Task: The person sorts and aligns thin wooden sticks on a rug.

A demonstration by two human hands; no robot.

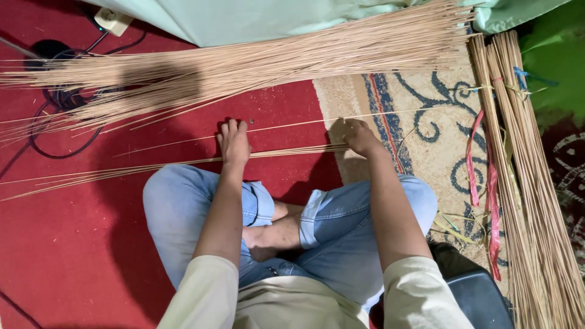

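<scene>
I sit cross-legged in blue jeans on a red carpet. A small row of thin tan sticks (152,166) lies on the floor in front of my knees, running left to right. My left hand (234,142) rests flat on these sticks, fingers pointing away. My right hand (358,136) grips the right end of the same row. One single stick (292,125) lies just beyond both hands. A large fan of the same sticks (244,64) is spread across the floor farther out.
Two tied bundles of sticks (524,183) lie along the right side on a patterned beige rug (426,134), with a red ribbon (481,176) beside them. Black cables (58,100) and a white plug adapter (113,20) sit at the top left. A pale green cloth (256,18) lies at the top.
</scene>
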